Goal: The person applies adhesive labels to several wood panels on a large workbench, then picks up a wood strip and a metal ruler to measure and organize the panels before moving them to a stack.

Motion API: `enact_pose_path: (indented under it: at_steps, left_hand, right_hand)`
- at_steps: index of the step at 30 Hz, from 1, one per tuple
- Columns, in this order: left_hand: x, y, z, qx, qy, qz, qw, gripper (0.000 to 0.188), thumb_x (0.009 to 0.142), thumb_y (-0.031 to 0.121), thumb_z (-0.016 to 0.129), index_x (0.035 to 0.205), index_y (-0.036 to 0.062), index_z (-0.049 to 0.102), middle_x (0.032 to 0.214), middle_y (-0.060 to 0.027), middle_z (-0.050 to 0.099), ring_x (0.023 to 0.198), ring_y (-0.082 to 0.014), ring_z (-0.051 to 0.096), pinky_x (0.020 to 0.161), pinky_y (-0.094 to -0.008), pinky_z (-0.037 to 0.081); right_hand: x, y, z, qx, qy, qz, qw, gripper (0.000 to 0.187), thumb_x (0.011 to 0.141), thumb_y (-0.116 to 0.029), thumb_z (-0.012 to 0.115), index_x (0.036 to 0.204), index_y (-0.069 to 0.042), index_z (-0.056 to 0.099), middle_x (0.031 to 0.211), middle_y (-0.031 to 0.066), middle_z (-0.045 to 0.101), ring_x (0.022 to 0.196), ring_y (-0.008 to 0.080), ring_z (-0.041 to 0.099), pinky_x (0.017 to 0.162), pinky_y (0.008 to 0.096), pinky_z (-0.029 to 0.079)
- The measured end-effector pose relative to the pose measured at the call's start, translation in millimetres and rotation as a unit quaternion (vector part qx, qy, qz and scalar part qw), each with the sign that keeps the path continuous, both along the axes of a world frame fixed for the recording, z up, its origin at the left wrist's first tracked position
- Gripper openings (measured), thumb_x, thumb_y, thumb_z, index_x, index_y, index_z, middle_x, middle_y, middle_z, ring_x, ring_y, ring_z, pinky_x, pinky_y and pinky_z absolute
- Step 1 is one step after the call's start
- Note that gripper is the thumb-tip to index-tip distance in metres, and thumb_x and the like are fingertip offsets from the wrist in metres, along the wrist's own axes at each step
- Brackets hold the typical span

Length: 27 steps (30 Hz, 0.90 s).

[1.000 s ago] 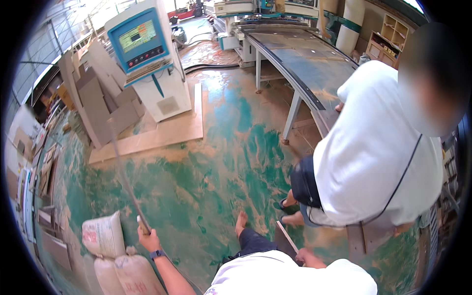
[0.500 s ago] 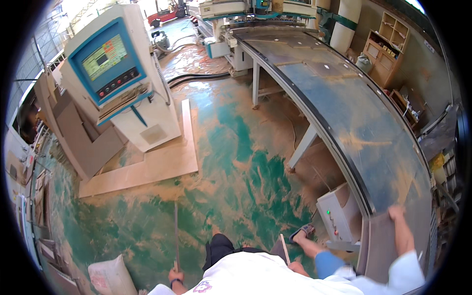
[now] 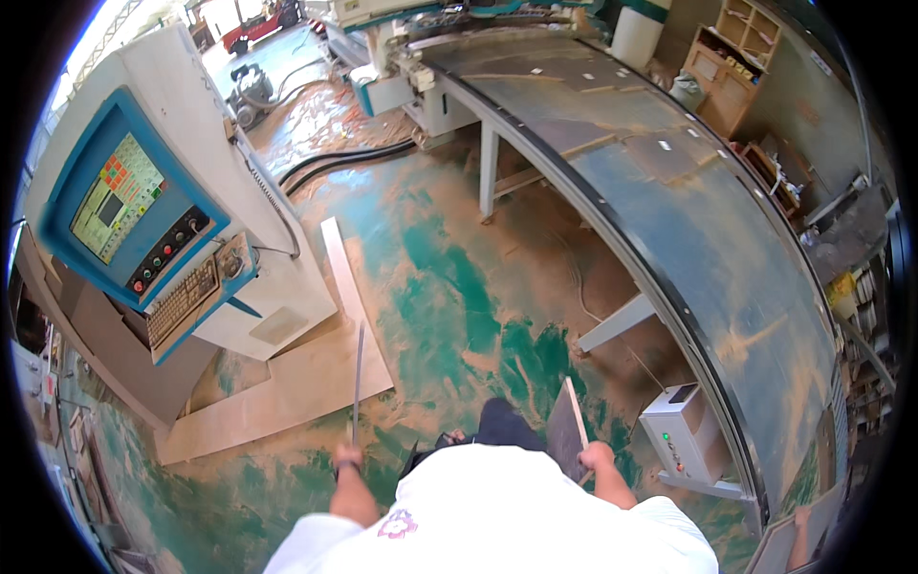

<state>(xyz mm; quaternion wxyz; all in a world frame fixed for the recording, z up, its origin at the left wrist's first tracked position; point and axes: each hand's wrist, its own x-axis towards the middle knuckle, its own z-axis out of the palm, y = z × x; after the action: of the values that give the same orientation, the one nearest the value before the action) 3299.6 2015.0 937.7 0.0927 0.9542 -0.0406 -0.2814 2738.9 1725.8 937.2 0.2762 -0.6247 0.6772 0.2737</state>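
Observation:
My left hand (image 3: 348, 457) is closed around the lower end of a long, thin grey strip (image 3: 358, 383), which points away from me. My right hand (image 3: 599, 456) grips the edge of a dark board (image 3: 568, 432) with a pale cut edge, held on its side by my right leg. Between my hands is my white shirt, with dark trousers below it. At the lower right rim another person's hand (image 3: 801, 518) rests on a grey-brown panel (image 3: 786, 541) at the end of the long machine table (image 3: 708, 239).
A control cabinet (image 3: 277, 325) with screen and keyboard (image 3: 184, 304) stands at left, beside leaning brown panels (image 3: 124, 359). A pale L-shaped board (image 3: 287, 387) lies on the dusty green floor. A white box (image 3: 681, 435) with buttons sits under the table; black hoses (image 3: 349, 158) cross the floor.
I have moved forward, so the cabinet and floor board sit nearer. Both hands and what they hold show higher in view. The other person has slipped toward the lower right rim, mostly out of view.

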Motion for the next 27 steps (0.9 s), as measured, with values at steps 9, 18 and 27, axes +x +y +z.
enact_pose_path:
  at_steps: [9, 18, 27]
  left_hand:
    - [277, -341, 68, -0.22, -0.159, -0.001, 0.963, 0.039, 0.07, 0.013, 0.06, 0.108, 0.0054, 0.061, 0.104, -0.0241, 0.064, 0.101, -0.0402, 0.06, 0.087, -0.0438, 0.048]
    - [336, -303, -55, -0.184, -0.036, 0.202, 0.961, 0.049, 0.065, 0.006, 0.066, 0.114, 0.0022, 0.058, 0.101, -0.0211, 0.066, 0.099, -0.0304, 0.063, 0.087, -0.0378, 0.048]
    - [395, -369, -52, 0.004, 0.12, 0.274, 0.954, 0.058, 0.072, 0.011, 0.065, 0.127, 0.0006, 0.052, 0.12, -0.0225, 0.06, 0.114, -0.0329, 0.058, 0.095, -0.0373, 0.045]
  right_hand:
    - [211, -208, -33, 0.062, -0.025, 0.065, 0.996, 0.039, 0.065, -0.035, 0.071, 0.092, -0.007, 0.073, 0.101, 0.0163, 0.068, 0.096, 0.0336, 0.065, 0.085, 0.0407, 0.05]
    - [460, -473, -40, 0.139, 0.016, 0.191, 0.971, 0.044, 0.065, -0.032, 0.07, 0.097, -0.003, 0.071, 0.107, 0.0165, 0.067, 0.101, 0.0316, 0.064, 0.086, 0.0387, 0.051]
    - [687, -647, 1, 0.064, 0.062, 0.29, 0.953, 0.042, 0.072, -0.028, 0.066, 0.104, -0.001, 0.069, 0.113, 0.0199, 0.064, 0.107, 0.0323, 0.062, 0.09, 0.039, 0.05]
